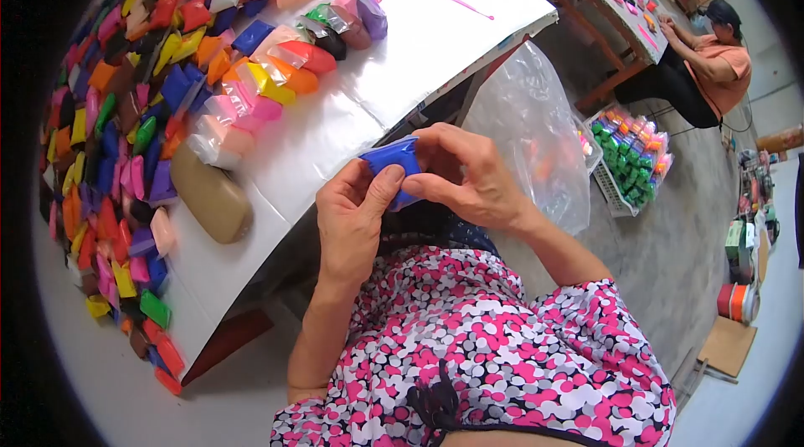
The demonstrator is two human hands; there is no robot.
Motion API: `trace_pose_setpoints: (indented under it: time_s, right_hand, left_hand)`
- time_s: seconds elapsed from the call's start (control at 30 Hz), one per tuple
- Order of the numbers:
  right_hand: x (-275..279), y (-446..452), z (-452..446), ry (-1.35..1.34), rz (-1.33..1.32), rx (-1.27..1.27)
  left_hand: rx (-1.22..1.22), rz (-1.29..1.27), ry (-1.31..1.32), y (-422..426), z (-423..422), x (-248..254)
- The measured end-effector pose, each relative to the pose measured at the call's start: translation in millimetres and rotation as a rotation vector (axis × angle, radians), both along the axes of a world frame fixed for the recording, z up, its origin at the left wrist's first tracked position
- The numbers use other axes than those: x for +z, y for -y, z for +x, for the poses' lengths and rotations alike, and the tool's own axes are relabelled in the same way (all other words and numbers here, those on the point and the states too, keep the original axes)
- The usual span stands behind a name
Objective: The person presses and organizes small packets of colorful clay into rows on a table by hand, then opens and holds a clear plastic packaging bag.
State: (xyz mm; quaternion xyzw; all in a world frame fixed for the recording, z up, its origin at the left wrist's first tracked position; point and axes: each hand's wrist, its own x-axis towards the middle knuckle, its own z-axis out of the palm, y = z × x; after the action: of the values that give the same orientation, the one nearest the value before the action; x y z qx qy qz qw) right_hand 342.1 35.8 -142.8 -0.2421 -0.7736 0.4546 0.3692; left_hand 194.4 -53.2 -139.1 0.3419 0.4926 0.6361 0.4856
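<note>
Both hands hold one small blue packet (391, 161) in front of the body, just off the table's front edge. My left hand (355, 211) grips its left and lower side, thumb across the front. On the right side, my right hand (466, 175) pinches the packet between thumb and bent fingers. Beyond the hands, on the white table (289, 175), a row of wrapped coloured packets (268, 83) runs toward the back. A smooth brown block (211, 196) lies at the near end of that row.
A large heap of coloured packets (109, 154) covers the table's left side. A pink strip (459, 3) lies at the back. Right of the hands are a clear plastic bag (528, 129) and a white basket (615, 187) of packets. A person (716, 66) sits at another table.
</note>
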Motion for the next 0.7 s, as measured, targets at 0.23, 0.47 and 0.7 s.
trace_pose_setpoints:
  time_s: [0.23, 0.47, 0.7]
  right_hand:
    - [1, -6, -4, -0.051, -0.438, 0.164]
    - [-2, -16, -2, -0.081, -0.561, 0.172]
    - [2, -16, -1, -0.122, -0.560, 0.120]
  left_hand:
    - [-0.021, 0.010, -0.084, -5, -3, 4]
    - [-0.061, 0.008, -0.043, -15, -3, 4]
    - [-0.106, -0.051, -0.133, -22, -6, 2]
